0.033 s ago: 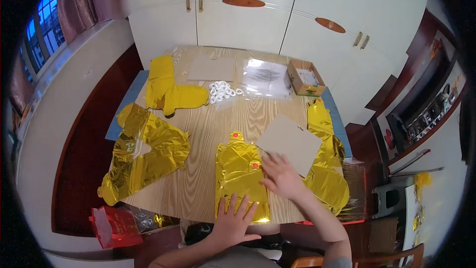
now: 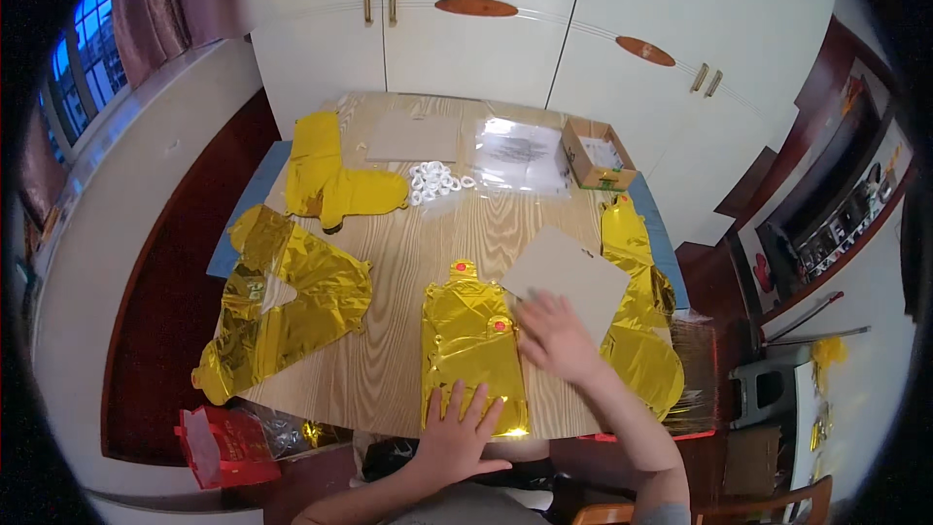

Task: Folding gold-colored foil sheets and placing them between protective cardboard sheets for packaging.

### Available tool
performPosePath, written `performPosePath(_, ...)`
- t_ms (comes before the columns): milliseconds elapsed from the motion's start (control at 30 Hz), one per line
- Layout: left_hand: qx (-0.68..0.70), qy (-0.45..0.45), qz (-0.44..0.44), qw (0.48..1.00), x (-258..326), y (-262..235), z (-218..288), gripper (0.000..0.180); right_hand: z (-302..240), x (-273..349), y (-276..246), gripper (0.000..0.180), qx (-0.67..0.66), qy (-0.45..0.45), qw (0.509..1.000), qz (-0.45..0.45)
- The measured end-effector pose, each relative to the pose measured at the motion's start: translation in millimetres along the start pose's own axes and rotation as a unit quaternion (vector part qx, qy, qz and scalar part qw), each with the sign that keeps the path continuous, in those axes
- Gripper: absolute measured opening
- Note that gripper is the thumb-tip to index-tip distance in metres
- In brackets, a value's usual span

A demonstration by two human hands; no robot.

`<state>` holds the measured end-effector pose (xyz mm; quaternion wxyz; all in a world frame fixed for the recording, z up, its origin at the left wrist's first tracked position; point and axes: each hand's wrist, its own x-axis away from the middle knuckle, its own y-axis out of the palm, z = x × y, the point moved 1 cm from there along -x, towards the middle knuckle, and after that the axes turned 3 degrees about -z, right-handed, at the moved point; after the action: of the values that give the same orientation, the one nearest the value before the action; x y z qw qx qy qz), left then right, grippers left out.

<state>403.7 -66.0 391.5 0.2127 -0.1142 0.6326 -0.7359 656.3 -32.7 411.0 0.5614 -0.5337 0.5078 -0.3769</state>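
Observation:
A gold foil balloon (image 2: 466, 350), folded flat into an oblong with red-dotted tabs, lies at the table's near edge. My left hand (image 2: 455, 437) rests on its near end, fingers spread and holding nothing. My right hand (image 2: 559, 338) is beside the balloon's right edge, over the near-left part of a grey cardboard sheet (image 2: 573, 267); its fingers are stretched out, with nothing seen in them. Whether its fingertips touch the sheet, I cannot tell. That sheet partly overlaps another gold foil balloon (image 2: 641, 360) on the right.
Two more foil balloons, a wide one (image 2: 292, 292) and an L-shaped one (image 2: 335, 175), lie left. Toward the back are white rings (image 2: 434, 182), a cardboard sheet (image 2: 413, 139), a clear plastic bag (image 2: 520, 157) and an open carton (image 2: 600, 156). A red bag (image 2: 228, 447) stands below the table's left edge.
My right hand has shifted slightly to the right, further over the cardboard sheet. My left hand and the folded balloon stay in place.

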Motion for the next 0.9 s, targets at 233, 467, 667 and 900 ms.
performPosePath(233,-0.009,0.027,-0.002,1.0,-4.5,-4.4,-7.1,0.096,119.7,-19.4,-8.6,0.095,0.032,0.219,0.973,-0.062)
performPosePath(467,-0.031,0.032,-0.05,0.998,-5.8,-6.4,-30.0,0.094,140.5,-53.9,-19.9,0.093,0.07,0.242,0.966,-0.067)
performPosePath(667,-0.042,0.051,-0.04,0.997,-15.5,-7.2,-36.9,0.094,136.7,-56.2,-93.8,0.029,-0.086,0.232,0.967,0.063)
performPosePath(900,0.039,-0.08,0.091,0.992,2.9,-28.9,-59.3,0.068,-68.5,8.3,-159.7,0.03,0.077,-0.058,0.984,0.149)
